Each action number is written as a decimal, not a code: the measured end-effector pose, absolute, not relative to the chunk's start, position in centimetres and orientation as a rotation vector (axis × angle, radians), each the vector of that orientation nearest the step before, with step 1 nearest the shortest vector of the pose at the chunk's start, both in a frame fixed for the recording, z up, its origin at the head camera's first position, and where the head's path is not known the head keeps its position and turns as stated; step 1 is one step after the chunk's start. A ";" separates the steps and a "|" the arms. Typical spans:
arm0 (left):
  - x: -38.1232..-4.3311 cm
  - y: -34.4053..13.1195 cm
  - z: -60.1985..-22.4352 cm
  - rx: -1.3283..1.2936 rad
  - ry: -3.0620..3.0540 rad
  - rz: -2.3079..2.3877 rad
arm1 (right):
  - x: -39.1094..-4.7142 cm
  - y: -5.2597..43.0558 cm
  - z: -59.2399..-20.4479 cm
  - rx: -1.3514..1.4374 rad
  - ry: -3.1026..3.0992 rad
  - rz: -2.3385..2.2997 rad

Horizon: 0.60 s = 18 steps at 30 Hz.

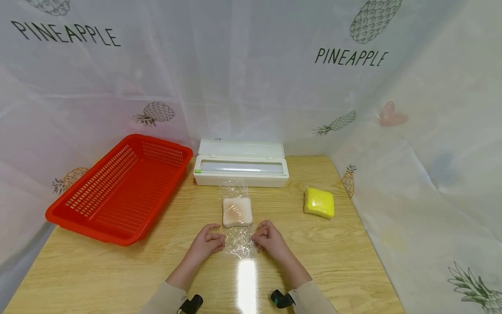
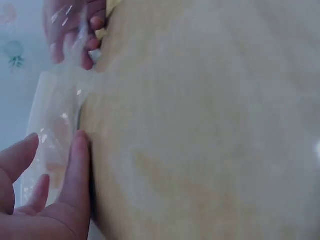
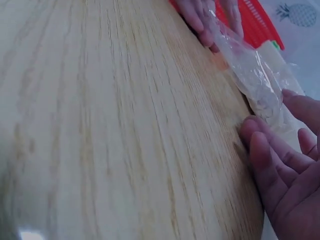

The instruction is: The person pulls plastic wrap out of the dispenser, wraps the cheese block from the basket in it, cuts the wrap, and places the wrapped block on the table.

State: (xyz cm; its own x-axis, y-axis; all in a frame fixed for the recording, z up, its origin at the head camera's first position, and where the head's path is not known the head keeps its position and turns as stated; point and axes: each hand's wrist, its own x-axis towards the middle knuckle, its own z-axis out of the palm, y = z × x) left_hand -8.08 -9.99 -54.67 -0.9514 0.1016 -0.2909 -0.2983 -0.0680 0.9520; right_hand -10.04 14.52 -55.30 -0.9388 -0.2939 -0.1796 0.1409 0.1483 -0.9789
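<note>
A white, bread-slice-shaped block [image 1: 237,212] with a tan middle lies on a strip of clear plastic wrap [image 1: 238,242], which sticks out beyond its near and far sides. My left hand [image 1: 208,240] is at the left edge of the wrap's near part, fingers loosely bent and thumb apart from them. Across from it, my right hand [image 1: 270,239] has its fingertips at the right edge. In the right wrist view, the crinkled wrap [image 3: 250,70] stretches between both hands, and the right thumb [image 3: 300,106] stands away from the fingers.
Behind the block stands a white wrap dispenser [image 1: 241,180], lid raised, with a film roll inside. A red plastic basket [image 1: 157,222] occupies the left side of the wooden table [image 1: 345,257]. To the right sits a shiny yellow block [image 1: 319,203]. Pineapple-printed curtains [image 1: 251,87] enclose the back and sides.
</note>
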 end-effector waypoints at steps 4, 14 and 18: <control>-7.5 -9.7 -54.7 -0.207 1.883 2.118 | -9.5 14.5 -55.2 -0.190 2.102 -1.809; -6.4 -9.2 -55.2 -0.157 2.000 2.030 | -7.9 14.2 -55.3 -0.197 2.049 -1.792; -6.0 -9.3 -55.4 -0.127 2.010 1.997 | -7.5 14.3 -55.4 -0.203 1.948 -1.847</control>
